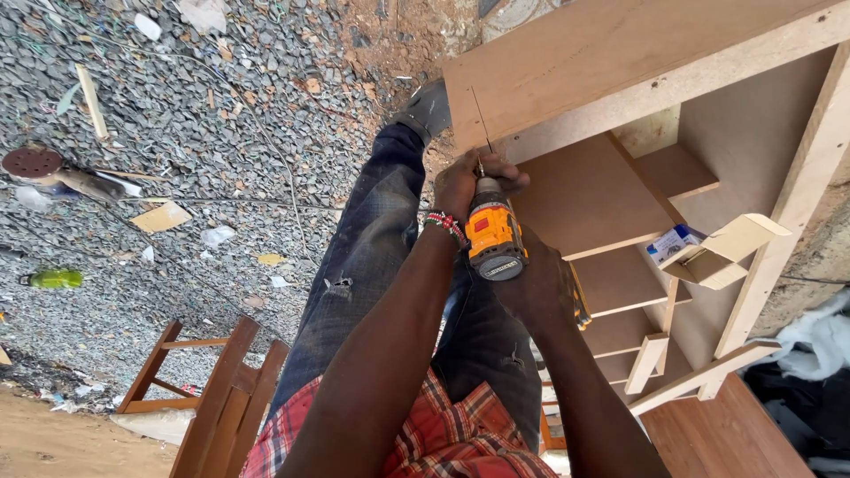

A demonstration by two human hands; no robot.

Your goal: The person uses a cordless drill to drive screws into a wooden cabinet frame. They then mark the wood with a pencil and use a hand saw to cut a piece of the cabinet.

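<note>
1. Right hand wrapped around the grip of a yellow-and-black cordless drill; fingers closed on the handle; most of the handle hidden under the hand.
2. Left hand at the front of the drill, fingers curled about the chuck; beaded wristband in red, white and dark on that wrist.
3. Thin drill bit runs up from the chuck; its tip meets the edge of a pale wooden board on the cabinet.
4. Cabinet of light board, open side toward the camera; several shelves stepped inside; a small blue-and-white box lies on one shelf.
5. Person wears dark worn jeans and a red plaid shirt; one shoe set on gravel ground.
6. Wooden stool frame lower left; round sanding disc and green bottle well apart on the gravel, far left.
</note>
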